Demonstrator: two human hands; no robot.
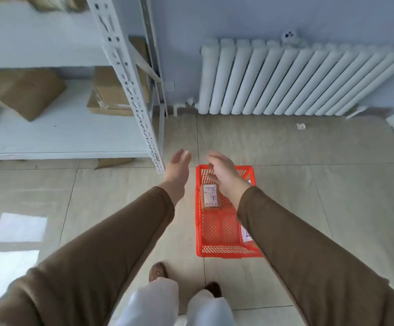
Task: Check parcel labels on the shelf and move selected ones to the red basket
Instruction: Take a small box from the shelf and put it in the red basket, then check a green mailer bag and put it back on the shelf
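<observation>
A red basket [219, 251] stands on the tiled floor, right of the white metal shelf [61, 142]. A small brown parcel [210, 196] with a white label lies inside it near the far end. My right hand [223, 174] hovers over the basket's far part, fingers apart and empty. To the left of the basket, beside the shelf post, my left hand [178, 171] is also empty with its fingers spread. Brown cardboard parcels sit on the shelf: a tilted one [24, 91] at left and a stack [113, 92] behind the post.
A white radiator [297, 78] lines the far wall. The perforated shelf post [134, 90] slants down just left of my left hand. A scrap of paper [300, 126] lies on the floor. My feet [158, 271] are just short of the basket.
</observation>
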